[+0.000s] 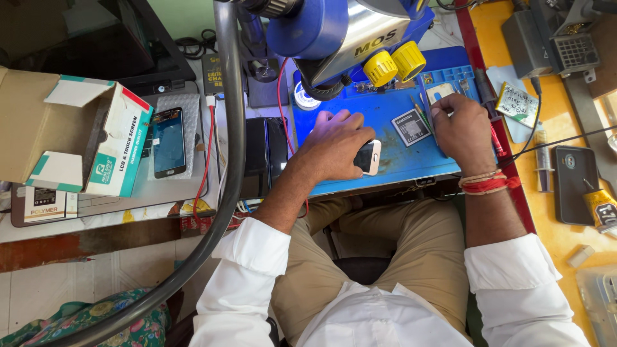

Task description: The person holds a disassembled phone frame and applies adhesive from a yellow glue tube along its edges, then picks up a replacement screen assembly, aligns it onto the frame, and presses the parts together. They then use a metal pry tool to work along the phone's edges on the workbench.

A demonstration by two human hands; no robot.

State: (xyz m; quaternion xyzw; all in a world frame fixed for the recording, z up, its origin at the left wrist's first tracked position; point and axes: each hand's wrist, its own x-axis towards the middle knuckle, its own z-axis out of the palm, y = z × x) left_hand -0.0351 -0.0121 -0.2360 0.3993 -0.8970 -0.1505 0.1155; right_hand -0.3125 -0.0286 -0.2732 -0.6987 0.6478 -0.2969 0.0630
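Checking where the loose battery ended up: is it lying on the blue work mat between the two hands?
Yes, the battery lies flat on the blue work mat, between the left hand and the right hand.

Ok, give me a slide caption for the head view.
Left hand holds a white phone on a blue mat; right hand rests beside a battery.

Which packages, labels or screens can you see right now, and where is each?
Open cardboard box: far left, white and teal with a red edge.
Dark phone screen: right of the box, on white padding.
Battery: blue mat, white-and-grey label.
White phone: under the left hand.
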